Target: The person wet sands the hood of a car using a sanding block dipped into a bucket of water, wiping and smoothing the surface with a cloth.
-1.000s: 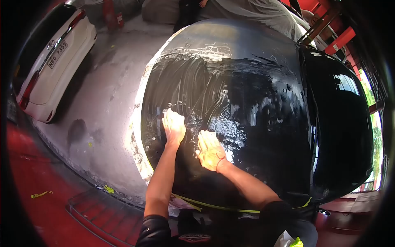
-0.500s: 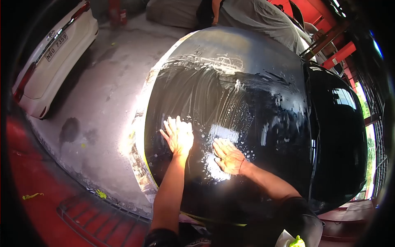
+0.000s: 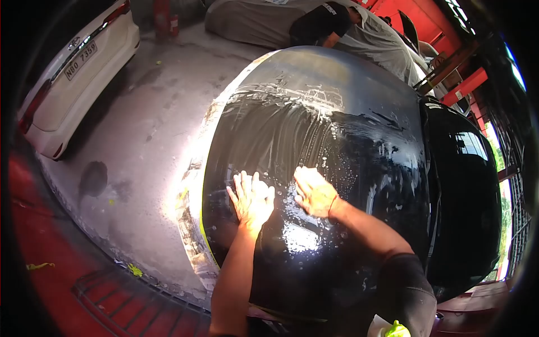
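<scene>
Where the wet hood (image 3: 351, 171) spreads beneath and toward 12 o'clock, left hand (image 3: 252, 199) lies palm-down, fingers splayed, grasping nothing. Right hand (image 3: 316, 194), at its 3 o'clock: fingers together, extended against hood, nothing visibly held.

The car hood (image 3: 325, 151) is broad and dark, its curved front edge to the left and the windshield (image 3: 466, 180) to the right. Its nearer part is black, glossy and wet, dotted with droplets (image 3: 343, 194) and lit by a white glare (image 3: 300, 238), while the far part looks duller and greyer. Between them runs a ragged band (image 3: 292, 96) of pale streaks, though whether it is film or suds is hard to tell.
</scene>
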Demonstrator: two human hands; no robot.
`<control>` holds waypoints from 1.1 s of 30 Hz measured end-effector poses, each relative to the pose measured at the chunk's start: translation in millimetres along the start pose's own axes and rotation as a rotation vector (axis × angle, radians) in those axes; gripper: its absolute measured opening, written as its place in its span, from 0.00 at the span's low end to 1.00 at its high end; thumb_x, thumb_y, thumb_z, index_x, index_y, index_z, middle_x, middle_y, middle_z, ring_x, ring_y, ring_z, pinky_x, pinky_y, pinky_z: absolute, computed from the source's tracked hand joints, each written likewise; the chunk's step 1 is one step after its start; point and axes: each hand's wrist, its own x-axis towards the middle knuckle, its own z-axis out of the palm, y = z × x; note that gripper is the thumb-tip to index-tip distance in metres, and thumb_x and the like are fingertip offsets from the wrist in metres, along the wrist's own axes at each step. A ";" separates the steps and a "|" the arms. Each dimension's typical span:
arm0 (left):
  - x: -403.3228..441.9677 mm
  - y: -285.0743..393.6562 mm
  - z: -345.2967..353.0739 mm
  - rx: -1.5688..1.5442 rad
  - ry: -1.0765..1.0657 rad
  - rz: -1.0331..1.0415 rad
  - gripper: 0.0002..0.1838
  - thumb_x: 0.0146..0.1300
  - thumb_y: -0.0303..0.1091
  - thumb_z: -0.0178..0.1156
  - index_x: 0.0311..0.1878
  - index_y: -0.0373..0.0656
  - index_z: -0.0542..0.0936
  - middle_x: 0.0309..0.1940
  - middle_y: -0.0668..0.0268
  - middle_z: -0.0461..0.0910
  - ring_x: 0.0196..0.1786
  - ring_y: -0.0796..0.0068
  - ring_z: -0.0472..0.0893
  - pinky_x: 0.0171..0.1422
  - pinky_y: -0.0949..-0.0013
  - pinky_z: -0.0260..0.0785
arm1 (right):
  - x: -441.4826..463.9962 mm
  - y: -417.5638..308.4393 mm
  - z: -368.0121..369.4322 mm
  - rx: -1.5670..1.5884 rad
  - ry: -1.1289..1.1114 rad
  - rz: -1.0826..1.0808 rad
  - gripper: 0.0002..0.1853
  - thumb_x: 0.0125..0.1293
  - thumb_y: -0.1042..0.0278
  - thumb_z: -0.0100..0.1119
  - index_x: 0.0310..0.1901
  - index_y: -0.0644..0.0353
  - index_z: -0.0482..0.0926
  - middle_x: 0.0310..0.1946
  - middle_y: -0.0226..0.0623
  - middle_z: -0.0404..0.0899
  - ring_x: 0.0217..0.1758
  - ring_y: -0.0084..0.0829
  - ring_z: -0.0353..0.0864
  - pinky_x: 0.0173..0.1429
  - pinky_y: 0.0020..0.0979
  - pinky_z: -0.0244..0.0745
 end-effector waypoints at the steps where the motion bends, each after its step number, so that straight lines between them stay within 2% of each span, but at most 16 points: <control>1: 0.6 0.5 -6.9 -0.008 -0.028 0.010 0.42 0.70 0.64 0.53 0.78 0.44 0.64 0.81 0.48 0.54 0.85 0.46 0.46 0.84 0.35 0.32 | 22.2 26.7 -12.5 -0.147 -0.136 0.086 0.40 0.76 0.41 0.41 0.72 0.73 0.65 0.77 0.57 0.60 0.83 0.51 0.53 0.86 0.49 0.41; 2: 0.7 0.8 -13.5 -0.017 -0.055 0.021 0.44 0.68 0.66 0.54 0.78 0.44 0.64 0.81 0.49 0.54 0.85 0.47 0.46 0.85 0.35 0.32 | 64.5 51.5 -49.8 -0.115 -0.339 0.325 0.40 0.76 0.41 0.41 0.72 0.73 0.66 0.78 0.58 0.57 0.84 0.49 0.51 0.86 0.47 0.42; 3: 0.9 1.2 -20.3 -0.026 -0.083 0.031 0.46 0.67 0.67 0.56 0.78 0.44 0.63 0.81 0.49 0.54 0.85 0.47 0.45 0.85 0.36 0.32 | 83.6 108.5 -5.1 0.017 0.023 0.502 0.40 0.76 0.41 0.39 0.72 0.74 0.64 0.79 0.59 0.54 0.84 0.53 0.48 0.86 0.45 0.41; 5: 0.7 6.7 -21.3 -0.031 -0.013 0.018 0.45 0.67 0.67 0.56 0.78 0.44 0.64 0.81 0.50 0.55 0.85 0.47 0.46 0.85 0.37 0.32 | 135.9 189.6 43.4 -0.215 -0.079 0.545 0.39 0.78 0.44 0.36 0.78 0.70 0.55 0.80 0.57 0.54 0.84 0.52 0.48 0.86 0.45 0.42; 6: 1.9 0.9 -12.9 -0.026 0.012 0.027 0.42 0.69 0.64 0.53 0.77 0.44 0.65 0.81 0.49 0.55 0.84 0.47 0.47 0.85 0.37 0.33 | 137.9 163.9 29.5 -0.145 0.086 0.639 0.37 0.77 0.48 0.39 0.75 0.71 0.60 0.77 0.60 0.59 0.81 0.55 0.55 0.83 0.47 0.49; 8: 5.3 -10.5 3.7 -0.015 0.062 0.044 0.37 0.74 0.59 0.49 0.76 0.44 0.66 0.80 0.49 0.57 0.84 0.48 0.49 0.85 0.37 0.34 | 112.2 133.9 37.8 -0.007 0.197 0.359 0.32 0.72 0.56 0.48 0.69 0.75 0.65 0.69 0.65 0.67 0.75 0.59 0.64 0.79 0.50 0.57; 10: 5.6 -7.2 4.0 -0.054 0.065 0.029 0.34 0.76 0.56 0.45 0.76 0.43 0.67 0.80 0.49 0.57 0.84 0.48 0.49 0.85 0.37 0.33 | 37.9 18.2 -11.8 0.043 0.212 0.140 0.31 0.68 0.62 0.52 0.67 0.76 0.66 0.64 0.65 0.70 0.72 0.58 0.67 0.80 0.51 0.56; 13: 6.5 -5.2 -1.6 -0.086 0.046 0.010 0.34 0.77 0.55 0.43 0.77 0.41 0.66 0.80 0.48 0.56 0.85 0.50 0.49 0.85 0.38 0.33 | -53.6 -95.9 -25.3 0.250 0.017 -0.044 0.31 0.69 0.61 0.51 0.69 0.73 0.65 0.66 0.63 0.68 0.73 0.61 0.65 0.81 0.53 0.53; 17: 7.6 -5.1 -1.3 -0.056 0.035 -0.023 0.34 0.77 0.55 0.45 0.77 0.42 0.64 0.80 0.49 0.57 0.84 0.49 0.49 0.85 0.39 0.35 | 23.0 34.2 -8.6 -0.005 -0.022 0.114 0.30 0.72 0.59 0.47 0.69 0.72 0.64 0.67 0.61 0.67 0.74 0.58 0.64 0.81 0.50 0.54; 18: 6.8 -7.0 0.0 -0.075 0.056 -0.018 0.34 0.77 0.54 0.44 0.77 0.41 0.64 0.80 0.49 0.57 0.84 0.49 0.49 0.85 0.40 0.35 | 52.3 64.3 -6.2 -0.016 0.022 0.280 0.28 0.72 0.60 0.47 0.66 0.72 0.66 0.65 0.61 0.68 0.72 0.59 0.65 0.78 0.49 0.57; 19: 5.6 -6.7 2.1 -0.097 0.074 -0.009 0.34 0.78 0.54 0.44 0.77 0.41 0.64 0.80 0.48 0.57 0.84 0.49 0.49 0.85 0.40 0.35 | 60.8 109.7 54.5 -0.241 0.196 0.194 0.28 0.71 0.58 0.48 0.65 0.72 0.67 0.64 0.61 0.69 0.69 0.59 0.67 0.77 0.49 0.59; 23: 7.2 -8.3 10.7 -0.110 0.143 -0.070 0.34 0.78 0.53 0.44 0.77 0.38 0.63 0.80 0.46 0.56 0.84 0.48 0.49 0.85 0.40 0.35 | 11.7 -48.1 -36.6 0.089 -0.156 0.239 0.36 0.75 0.52 0.45 0.75 0.72 0.58 0.75 0.61 0.61 0.80 0.56 0.57 0.83 0.49 0.49; 25: 6.2 -5.7 3.5 -0.079 0.132 -0.095 0.34 0.77 0.52 0.45 0.77 0.38 0.63 0.80 0.47 0.57 0.84 0.47 0.50 0.85 0.39 0.35 | -43.5 -110.9 -20.7 0.237 -0.155 0.013 0.36 0.75 0.54 0.45 0.76 0.72 0.57 0.76 0.61 0.60 0.82 0.55 0.53 0.85 0.50 0.45; 28: 6.1 -2.9 -1.4 -0.104 0.084 -0.145 0.34 0.77 0.52 0.45 0.77 0.39 0.63 0.79 0.49 0.57 0.83 0.47 0.51 0.85 0.39 0.35 | 11.3 -52.7 -29.1 0.178 -0.187 0.046 0.36 0.75 0.53 0.44 0.76 0.71 0.57 0.75 0.61 0.60 0.82 0.56 0.54 0.86 0.49 0.43; 31: 6.3 -6.1 2.4 -0.103 0.112 -0.118 0.34 0.77 0.53 0.44 0.78 0.39 0.62 0.79 0.49 0.57 0.84 0.47 0.50 0.86 0.40 0.35 | 102.2 63.2 45.8 -0.097 0.146 0.201 0.32 0.76 0.55 0.42 0.72 0.72 0.62 0.74 0.60 0.62 0.78 0.56 0.61 0.81 0.49 0.54; 33: 0.7 -8.1 3.6 -0.091 0.100 -0.100 0.35 0.78 0.53 0.44 0.78 0.39 0.62 0.80 0.49 0.57 0.84 0.48 0.49 0.86 0.41 0.33 | 116.5 18.6 -12.6 0.075 -0.095 0.357 0.33 0.77 0.53 0.42 0.74 0.71 0.61 0.75 0.59 0.61 0.79 0.55 0.60 0.84 0.47 0.50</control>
